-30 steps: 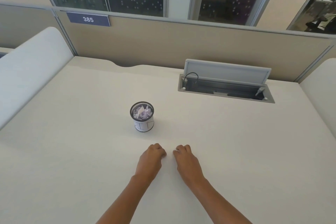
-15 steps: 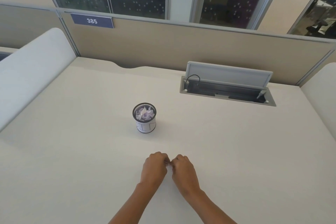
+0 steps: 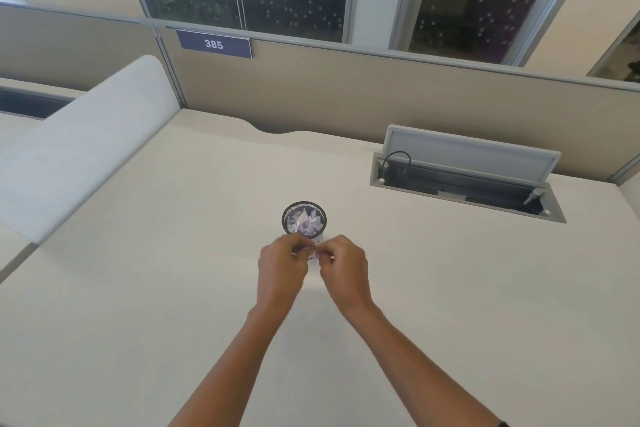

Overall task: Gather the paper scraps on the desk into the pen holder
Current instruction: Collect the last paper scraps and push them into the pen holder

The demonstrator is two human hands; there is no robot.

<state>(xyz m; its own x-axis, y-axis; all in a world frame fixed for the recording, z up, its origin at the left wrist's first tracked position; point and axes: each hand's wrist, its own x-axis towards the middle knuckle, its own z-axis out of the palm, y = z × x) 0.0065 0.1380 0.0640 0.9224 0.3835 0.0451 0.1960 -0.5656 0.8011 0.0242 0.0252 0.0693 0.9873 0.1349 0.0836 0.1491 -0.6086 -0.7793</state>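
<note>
A black mesh pen holder (image 3: 286, 218) stands mid-desk, filled with white and pale purple paper scraps (image 3: 304, 222). My left hand (image 3: 282, 265) and my right hand (image 3: 344, 265) are raised just in front of it, fingertips meeting and pinched shut. They cover the holder's lower front. Small white bits of paper scrap (image 3: 314, 254) show between the fingertips. No loose scraps are visible on the desk (image 3: 173, 288).
An open cable box (image 3: 464, 184) with a raised grey lid sits in the desk at the back right. A padded white divider (image 3: 86, 146) borders the left side. A beige partition with a "385" sign (image 3: 214, 44) closes the back.
My hands came together on the desk near me, then lifted and moved forward to the pen holder, fingertips pinched together.
</note>
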